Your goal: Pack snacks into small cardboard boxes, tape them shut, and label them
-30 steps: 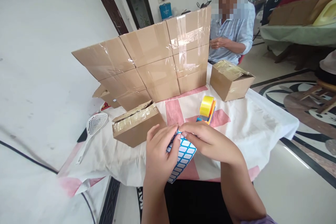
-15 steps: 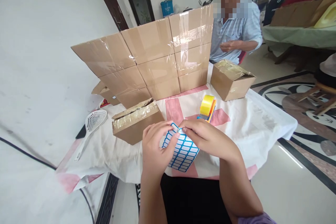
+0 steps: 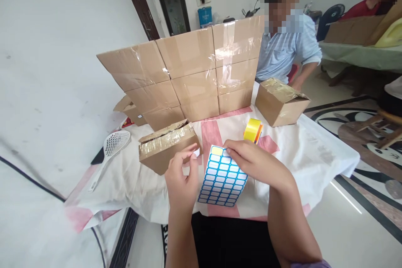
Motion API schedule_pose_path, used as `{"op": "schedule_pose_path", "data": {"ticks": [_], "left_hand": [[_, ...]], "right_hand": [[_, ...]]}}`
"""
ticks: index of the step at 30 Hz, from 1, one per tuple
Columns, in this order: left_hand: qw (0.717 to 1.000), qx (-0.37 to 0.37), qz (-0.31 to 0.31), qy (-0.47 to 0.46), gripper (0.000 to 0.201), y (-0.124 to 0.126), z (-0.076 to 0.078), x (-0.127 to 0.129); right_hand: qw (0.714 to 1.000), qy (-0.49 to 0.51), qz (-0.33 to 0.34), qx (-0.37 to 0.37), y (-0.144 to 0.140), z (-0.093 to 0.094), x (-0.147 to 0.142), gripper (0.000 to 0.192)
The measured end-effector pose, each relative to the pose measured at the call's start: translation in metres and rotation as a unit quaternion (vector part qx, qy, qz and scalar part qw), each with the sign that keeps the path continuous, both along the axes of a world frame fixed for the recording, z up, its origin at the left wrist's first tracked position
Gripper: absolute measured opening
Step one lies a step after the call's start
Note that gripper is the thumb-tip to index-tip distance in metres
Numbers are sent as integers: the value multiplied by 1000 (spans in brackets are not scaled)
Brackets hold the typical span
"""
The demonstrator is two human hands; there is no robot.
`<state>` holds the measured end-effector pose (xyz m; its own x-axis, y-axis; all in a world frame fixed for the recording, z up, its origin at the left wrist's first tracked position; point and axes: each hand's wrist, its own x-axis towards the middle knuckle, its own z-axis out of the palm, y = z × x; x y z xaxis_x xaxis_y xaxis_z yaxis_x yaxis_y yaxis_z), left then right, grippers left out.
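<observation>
— Cardboard first: what is biggest on the table (image 3: 314, 155)?

— A wall of taped boxes (image 3: 194, 75) stacked behind the sticker sheet, with one small box (image 3: 168, 150) just left of the sheet and another box (image 3: 282, 100) well off to its back right, in front of a seated person in a pale shirt (image 3: 285, 50).

— And the smaller things?

— A white slotted spoon (image 3: 111, 150) lies far left of the sheet; a yellow tape roll (image 3: 253, 130) stands just behind it.

— What has changed?

— Half a second ago both hands met at the top corner of the sheet (image 3: 221, 176). Now the left hand (image 3: 182, 180) has drawn away to the sheet's left, thumb and forefinger pinched on a small white label (image 3: 196, 151). One cell at the top left corner shows bare yellow backing. I judge a label has just been peeled free.

— The other hand?

— The right hand (image 3: 257, 163) rests fingertips-down on the sheet's top right edge, pressing it flat rather than gripping.

— How does the sheet lie?

— Flat on the cloth at the near edge of the table, long axis running from the person away toward the boxes, leaning slightly left at the far end.
</observation>
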<state>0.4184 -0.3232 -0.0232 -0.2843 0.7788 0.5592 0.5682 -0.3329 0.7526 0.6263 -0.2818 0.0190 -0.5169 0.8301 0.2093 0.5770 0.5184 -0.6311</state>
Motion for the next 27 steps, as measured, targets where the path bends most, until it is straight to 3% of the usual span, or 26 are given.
{"op": "schedule_pose_path", "data": {"ticks": [3, 7, 10, 13, 15, 17, 19, 20, 22, 25, 27], "left_hand": [[995, 8, -33, -91, 16, 4, -7, -9], [972, -10, -109, -207, 21, 11, -12, -17], [966, 10, -125, -227, 19, 17, -13, -18], [970, 19, -111, -215, 19, 21, -14, -21], [975, 8, -95, -202, 20, 23, -18, -25], [979, 1, -81, -189, 26, 25, -23, -31], [983, 3, -66, -171, 31, 26, -28, -36], [986, 6, -58, -156, 31, 27, -30, -39], [993, 12, -42, -114, 25, 29, -33, -42], [998, 13, -36, -47, 17, 29, -33, -44], [999, 8, -42, -21, 19, 28, -33, -44]], "right_hand": [[999, -49, -19, 14, 40, 13, 4, 28], [983, -173, -48, -25, 130, 35, -8, 22], [957, -265, -107, -51, 189, 41, -24, 21], [950, -261, -170, -15, 212, 35, -37, 28], [950, -249, -188, 9, 205, 26, -45, 31], [967, -203, -152, 25, 180, 16, -53, 28], [995, -85, -51, 26, 144, 6, -62, 25], [1000, -6, 12, 10, 124, 2, -66, 27], [993, 85, 77, -19, 87, -4, -73, 25], [991, 105, 77, -16, 51, -10, -84, 22], [993, 97, 63, 2, 44, -15, -89, 14]]}}
